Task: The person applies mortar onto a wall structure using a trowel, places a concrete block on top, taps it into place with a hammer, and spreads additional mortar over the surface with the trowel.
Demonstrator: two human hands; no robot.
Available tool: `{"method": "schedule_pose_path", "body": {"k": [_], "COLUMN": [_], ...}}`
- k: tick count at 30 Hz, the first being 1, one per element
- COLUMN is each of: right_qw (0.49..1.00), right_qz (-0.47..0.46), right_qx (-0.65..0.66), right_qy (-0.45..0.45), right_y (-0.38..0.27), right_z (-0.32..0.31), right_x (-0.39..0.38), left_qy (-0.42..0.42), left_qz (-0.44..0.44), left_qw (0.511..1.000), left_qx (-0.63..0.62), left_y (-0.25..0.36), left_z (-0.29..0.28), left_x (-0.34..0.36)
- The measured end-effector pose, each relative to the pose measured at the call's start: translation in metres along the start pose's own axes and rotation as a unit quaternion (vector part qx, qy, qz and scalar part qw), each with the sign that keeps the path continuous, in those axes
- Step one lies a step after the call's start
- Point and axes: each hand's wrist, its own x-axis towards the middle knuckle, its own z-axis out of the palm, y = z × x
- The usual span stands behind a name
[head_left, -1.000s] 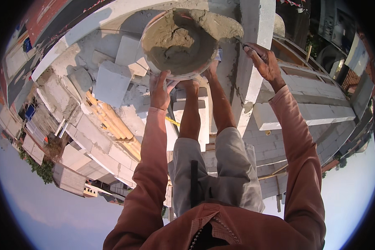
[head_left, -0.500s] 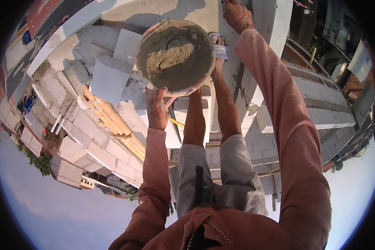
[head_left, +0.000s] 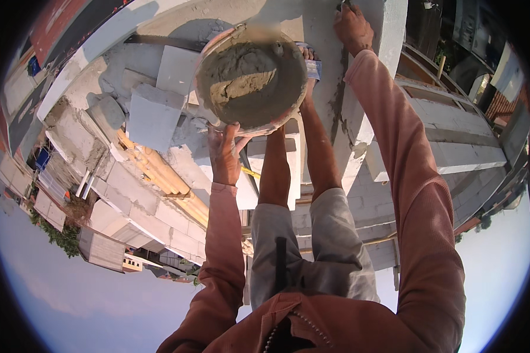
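My left hand (head_left: 224,154) grips the near rim of a round, mortar-smeared bucket (head_left: 275,128), thumb over the edge and fingers beneath. Thick grey mortar (head_left: 241,73) is heaped inside it, partly sunlit and partly in shadow. At the top, right of the bucket, my right hand (head_left: 354,30) is closed around a small dark piece, perhaps a handle; the rest of it is cut off by the picture's edge. A blurred brownish patch covers part of the bucket's far rim, and I cannot tell what it is.
My sandalled foot (head_left: 310,62) is right beside the bucket. Pale block pieces (head_left: 153,115) and bamboo poles (head_left: 162,176) lie to the left. A white block wall edge (head_left: 394,41) runs along the right, with lower block walls (head_left: 453,129) beyond it.
My right hand has moved to the right and a little nearer. The bucket and my left hand have shifted slightly right in view. Shadow now covers more of the mortar.
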Motion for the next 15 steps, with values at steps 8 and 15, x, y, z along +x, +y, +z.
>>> {"method": "schedule_pose_path", "body": {"k": [8,15], "right_qw": [0.998,0.927], "right_qz": [0.066,0.156], "right_qx": [0.013,0.313], "right_qy": [-0.018,-0.134], "right_y": [0.01,0.01], "right_z": [-0.012,-0.118], "right_x": [-0.008,-0.121], "left_qy": [-0.021,-0.061], "left_qz": [0.051,0.065], "left_qw": [0.998,0.994], "left_qx": [0.03,0.066], "left_y": [0.001,0.02], "left_z": [0.012,0.037], "left_x": [0.005,0.012]}}
